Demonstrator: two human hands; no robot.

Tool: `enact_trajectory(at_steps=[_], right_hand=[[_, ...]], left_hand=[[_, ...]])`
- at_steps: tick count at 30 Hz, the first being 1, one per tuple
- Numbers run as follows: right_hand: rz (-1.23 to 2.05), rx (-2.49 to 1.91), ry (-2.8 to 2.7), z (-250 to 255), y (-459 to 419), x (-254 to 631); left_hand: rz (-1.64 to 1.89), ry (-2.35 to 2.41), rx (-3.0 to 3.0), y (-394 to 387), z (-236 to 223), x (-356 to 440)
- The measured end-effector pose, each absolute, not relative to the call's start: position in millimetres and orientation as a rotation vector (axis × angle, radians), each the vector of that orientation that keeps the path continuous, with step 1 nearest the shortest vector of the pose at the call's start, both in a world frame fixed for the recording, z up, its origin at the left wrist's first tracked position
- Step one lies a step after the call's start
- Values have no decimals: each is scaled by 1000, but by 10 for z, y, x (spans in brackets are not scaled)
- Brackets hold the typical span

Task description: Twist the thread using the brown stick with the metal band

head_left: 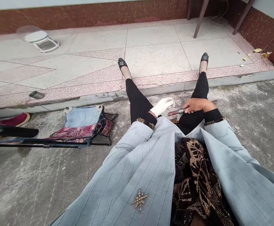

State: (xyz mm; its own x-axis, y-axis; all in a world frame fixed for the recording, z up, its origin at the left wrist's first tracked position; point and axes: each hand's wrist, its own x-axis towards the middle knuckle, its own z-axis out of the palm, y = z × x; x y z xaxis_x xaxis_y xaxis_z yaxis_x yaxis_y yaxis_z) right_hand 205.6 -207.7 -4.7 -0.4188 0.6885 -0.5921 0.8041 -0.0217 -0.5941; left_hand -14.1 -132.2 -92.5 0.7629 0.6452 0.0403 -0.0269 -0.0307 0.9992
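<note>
Your right hand [196, 105] clamps a slim maroon-and-steel tube [176, 112].
Your white-gloved left hand [162, 106] sits just beside its tip, apart from the right.

From where I sit at the controls, I read the tube [176, 112] as glossy reddish metal, the white cloth [162, 106] as soft and matt, the pinstriped jacket [137, 163] as pale blue woven fabric, the ground [28, 188] as rough grey concrete, and the floor tiles [151, 59] as smooth polished stone.
</note>
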Motion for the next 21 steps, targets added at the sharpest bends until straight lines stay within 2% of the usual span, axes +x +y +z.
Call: enact_trajectory(at_steps=[4, 10, 12, 15, 18, 21], right_hand=[[-1605, 1688, 2330, -45, -2084, 2077], [-1733, 2246, 2448, -81, -2017, 2009], [-1567, 2506, 2428, -106, -1988, 2008], [-1005, 2736, 2331, -155, -1969, 2028], [-636, 2642, 2148, -203, -1975, 2018], [-490, 2439, 2029, -218, -1983, 1968]], left_hand=[[596, 570, 1428, -1303, -988, -141], [455, 458, 1354, -1353, -979, -149], [424, 399, 1376, -1369, -953, -153], [409, 352, 1369, -1371, -925, -159], [487, 380, 1364, -1354, -912, -159], [548, 405, 1397, -1349, -894, -152]])
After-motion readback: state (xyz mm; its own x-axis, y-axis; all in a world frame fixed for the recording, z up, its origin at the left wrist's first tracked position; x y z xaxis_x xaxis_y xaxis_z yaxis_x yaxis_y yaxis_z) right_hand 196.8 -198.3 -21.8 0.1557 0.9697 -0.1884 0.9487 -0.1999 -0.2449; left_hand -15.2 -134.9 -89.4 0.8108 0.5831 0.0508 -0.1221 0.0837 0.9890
